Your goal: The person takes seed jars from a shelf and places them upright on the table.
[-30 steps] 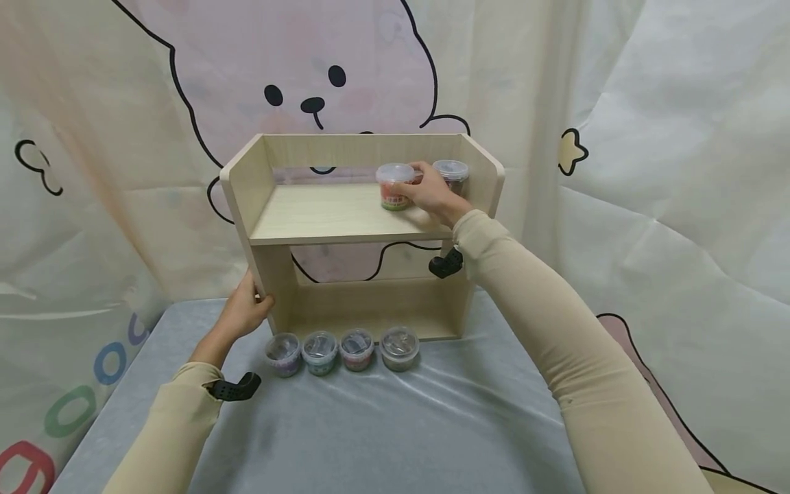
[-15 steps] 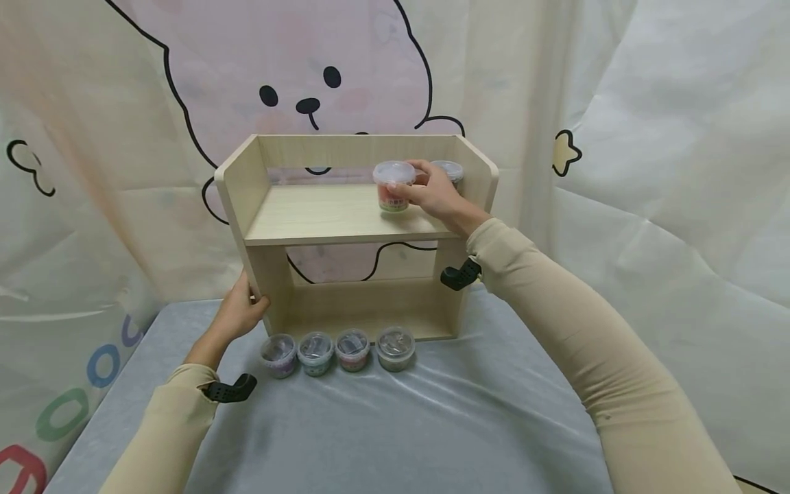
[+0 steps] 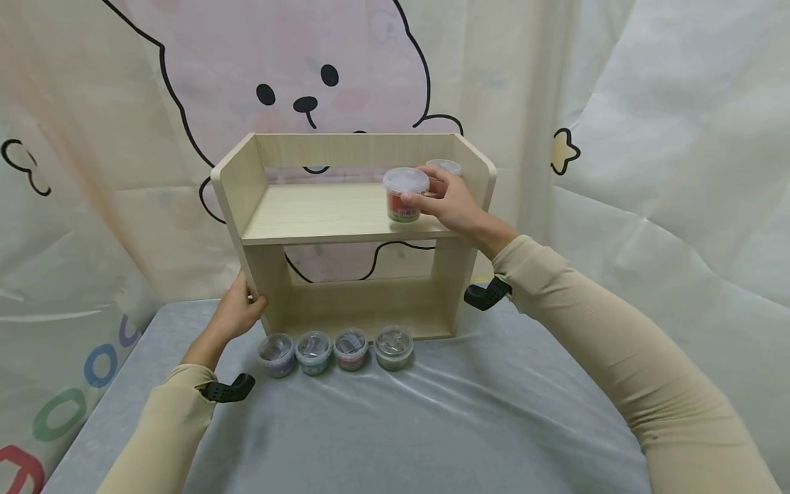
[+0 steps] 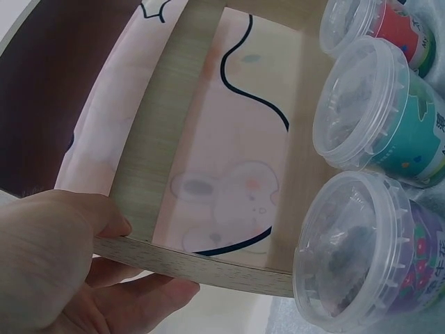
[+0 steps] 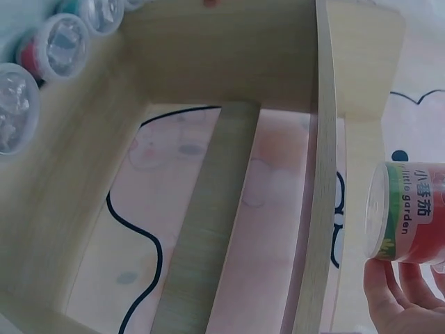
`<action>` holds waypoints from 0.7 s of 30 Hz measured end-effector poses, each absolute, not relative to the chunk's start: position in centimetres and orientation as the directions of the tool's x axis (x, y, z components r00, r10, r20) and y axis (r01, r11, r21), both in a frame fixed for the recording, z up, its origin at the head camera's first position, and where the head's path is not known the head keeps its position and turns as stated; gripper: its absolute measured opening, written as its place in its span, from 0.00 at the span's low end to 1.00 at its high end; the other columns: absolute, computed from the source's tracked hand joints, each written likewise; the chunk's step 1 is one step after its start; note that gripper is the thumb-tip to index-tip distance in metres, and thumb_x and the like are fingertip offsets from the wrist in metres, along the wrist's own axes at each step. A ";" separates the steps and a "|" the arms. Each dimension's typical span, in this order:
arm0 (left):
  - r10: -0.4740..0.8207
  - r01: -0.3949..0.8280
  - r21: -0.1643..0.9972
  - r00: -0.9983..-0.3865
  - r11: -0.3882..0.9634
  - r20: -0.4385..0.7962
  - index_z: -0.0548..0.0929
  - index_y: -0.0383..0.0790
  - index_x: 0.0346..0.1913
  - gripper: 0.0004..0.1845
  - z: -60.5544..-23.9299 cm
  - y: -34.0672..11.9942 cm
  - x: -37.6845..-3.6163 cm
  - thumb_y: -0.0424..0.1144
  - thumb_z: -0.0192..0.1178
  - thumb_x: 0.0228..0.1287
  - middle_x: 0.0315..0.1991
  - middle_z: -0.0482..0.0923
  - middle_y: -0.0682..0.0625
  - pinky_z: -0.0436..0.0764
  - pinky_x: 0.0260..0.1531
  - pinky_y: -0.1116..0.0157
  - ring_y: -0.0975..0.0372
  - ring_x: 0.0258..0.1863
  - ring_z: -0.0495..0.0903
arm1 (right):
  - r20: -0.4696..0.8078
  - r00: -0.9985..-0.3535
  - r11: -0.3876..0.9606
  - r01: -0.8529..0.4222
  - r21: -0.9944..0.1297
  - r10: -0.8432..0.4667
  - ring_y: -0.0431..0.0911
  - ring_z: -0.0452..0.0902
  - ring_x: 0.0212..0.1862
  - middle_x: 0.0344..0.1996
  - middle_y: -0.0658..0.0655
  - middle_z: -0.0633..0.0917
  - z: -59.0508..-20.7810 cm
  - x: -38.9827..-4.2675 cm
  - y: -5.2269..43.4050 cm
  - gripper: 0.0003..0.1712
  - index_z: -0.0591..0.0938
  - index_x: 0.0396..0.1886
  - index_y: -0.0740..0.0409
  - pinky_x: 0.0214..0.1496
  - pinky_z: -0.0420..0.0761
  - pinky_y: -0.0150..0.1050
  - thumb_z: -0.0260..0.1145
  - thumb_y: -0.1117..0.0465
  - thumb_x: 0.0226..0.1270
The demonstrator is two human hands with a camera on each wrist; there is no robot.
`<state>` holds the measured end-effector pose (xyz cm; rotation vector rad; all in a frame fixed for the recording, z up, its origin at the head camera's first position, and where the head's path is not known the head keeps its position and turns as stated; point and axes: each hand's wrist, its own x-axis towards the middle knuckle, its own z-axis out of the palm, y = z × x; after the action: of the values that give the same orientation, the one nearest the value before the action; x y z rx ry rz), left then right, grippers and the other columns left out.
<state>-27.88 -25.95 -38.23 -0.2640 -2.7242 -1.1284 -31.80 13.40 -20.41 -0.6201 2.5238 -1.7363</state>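
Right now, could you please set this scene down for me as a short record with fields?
Right hand: holds a red-labelled tub by its side, at the upper shelf; whether its base touches is unclear
Left hand: grips the left side panel of the wooden shelf unit
Upper shelf: another lidded tub at the right end, partly hidden behind the right hand
Table: four lidded tubs in a row before the unit
Backdrop: pale sheet with cartoon prints

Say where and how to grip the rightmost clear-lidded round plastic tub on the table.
Probably pinch the rightmost tub by its upright round wall below the lid, from the front right; the red-labelled tub stands close left, the pale wooden shelf behind.
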 end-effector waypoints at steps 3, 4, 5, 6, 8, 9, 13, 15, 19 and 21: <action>0.093 0.227 0.680 -0.969 0.698 0.229 0.52 0.35 0.75 0.34 -38.2 -25.9 -27.8 0.30 0.49 0.69 0.66 0.67 0.23 0.85 0.48 0.41 0.30 0.60 0.75 | 0.208 -0.919 0.314 -0.317 -0.895 -0.336 0.50 0.72 0.69 0.70 0.59 0.75 -20.4 -30.9 13.6 0.38 0.64 0.77 0.53 0.74 0.72 0.50 0.67 0.56 0.71; 0.092 0.225 0.680 -0.970 0.698 0.226 0.52 0.35 0.75 0.34 -38.3 -25.9 -27.9 0.30 0.49 0.70 0.66 0.67 0.22 0.86 0.47 0.42 0.29 0.60 0.76 | 0.208 -0.917 0.315 -0.320 -0.893 -0.341 0.49 0.72 0.68 0.69 0.59 0.75 -20.5 -30.6 13.7 0.39 0.63 0.77 0.53 0.74 0.72 0.50 0.67 0.56 0.71; 0.092 0.224 0.679 -0.970 0.700 0.225 0.52 0.35 0.75 0.34 -38.3 -25.8 -27.9 0.30 0.49 0.70 0.66 0.67 0.22 0.86 0.46 0.42 0.29 0.60 0.76 | 0.210 -0.914 0.309 -0.323 -0.895 -0.347 0.49 0.72 0.68 0.69 0.59 0.75 -20.5 -30.3 13.7 0.39 0.63 0.77 0.53 0.74 0.72 0.50 0.67 0.56 0.70; 0.092 0.222 0.679 -0.970 0.700 0.223 0.51 0.35 0.75 0.34 -38.3 -25.8 -27.9 0.30 0.49 0.70 0.66 0.67 0.22 0.86 0.45 0.42 0.29 0.60 0.76 | 0.213 -0.910 0.301 -0.328 -0.895 -0.356 0.49 0.73 0.67 0.68 0.60 0.76 -20.6 -30.1 13.7 0.39 0.63 0.77 0.53 0.73 0.73 0.49 0.67 0.57 0.70; 0.089 0.219 0.679 -0.971 0.700 0.221 0.51 0.35 0.75 0.34 -38.3 -25.9 -27.9 0.30 0.49 0.70 0.66 0.67 0.22 0.86 0.46 0.42 0.29 0.60 0.76 | 0.218 -0.900 0.277 -0.334 -0.901 -0.377 0.49 0.74 0.66 0.67 0.60 0.76 -20.8 -29.7 13.7 0.38 0.64 0.77 0.53 0.72 0.74 0.49 0.67 0.59 0.70; 0.090 0.221 0.680 -0.971 0.700 0.223 0.51 0.35 0.76 0.34 -38.4 -25.9 -28.0 0.30 0.49 0.70 0.66 0.67 0.22 0.86 0.46 0.42 0.29 0.60 0.75 | 0.221 -0.897 0.268 -0.337 -0.903 -0.383 0.49 0.74 0.65 0.66 0.61 0.77 -21.0 -29.6 13.7 0.38 0.64 0.77 0.53 0.70 0.75 0.47 0.66 0.59 0.70; 0.094 0.229 0.683 -0.969 0.694 0.230 0.51 0.35 0.76 0.34 -38.5 -26.0 -28.0 0.30 0.48 0.69 0.66 0.66 0.22 0.86 0.45 0.42 0.29 0.60 0.75 | 0.217 -0.889 0.257 -0.338 -0.905 -0.404 0.49 0.76 0.62 0.65 0.61 0.77 -21.5 -28.9 14.0 0.38 0.64 0.77 0.53 0.63 0.79 0.39 0.65 0.61 0.70; 0.095 0.233 0.682 -0.968 0.694 0.234 0.50 0.36 0.77 0.35 -38.6 -26.1 -28.0 0.29 0.48 0.69 0.66 0.66 0.22 0.86 0.45 0.42 0.29 0.60 0.75 | 0.209 -0.887 0.262 -0.335 -0.905 -0.412 0.49 0.77 0.60 0.65 0.62 0.76 -21.7 -28.6 14.3 0.38 0.63 0.77 0.53 0.59 0.80 0.35 0.65 0.62 0.70; 0.093 0.231 0.678 -0.968 0.698 0.234 0.50 0.36 0.77 0.35 -38.6 -26.1 -28.0 0.30 0.48 0.69 0.67 0.66 0.22 0.86 0.45 0.42 0.29 0.59 0.76 | 0.202 -0.878 0.266 -0.339 -0.902 -0.434 0.49 0.78 0.60 0.65 0.63 0.76 -22.4 -28.2 14.9 0.38 0.62 0.78 0.56 0.57 0.81 0.32 0.64 0.65 0.71; 0.092 0.229 0.679 -0.968 0.698 0.233 0.50 0.36 0.76 0.35 -38.6 -26.2 -28.0 0.30 0.48 0.69 0.67 0.66 0.22 0.86 0.45 0.42 0.29 0.59 0.76 | 0.208 -0.872 0.264 -0.348 -0.899 -0.442 0.49 0.79 0.59 0.65 0.63 0.76 -22.8 -28.0 15.2 0.38 0.61 0.78 0.56 0.57 0.82 0.31 0.63 0.67 0.71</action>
<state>-27.97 -26.16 -38.64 -0.2600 -2.7251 -1.1260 -28.02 15.21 -22.78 -0.7619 2.4289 -1.6922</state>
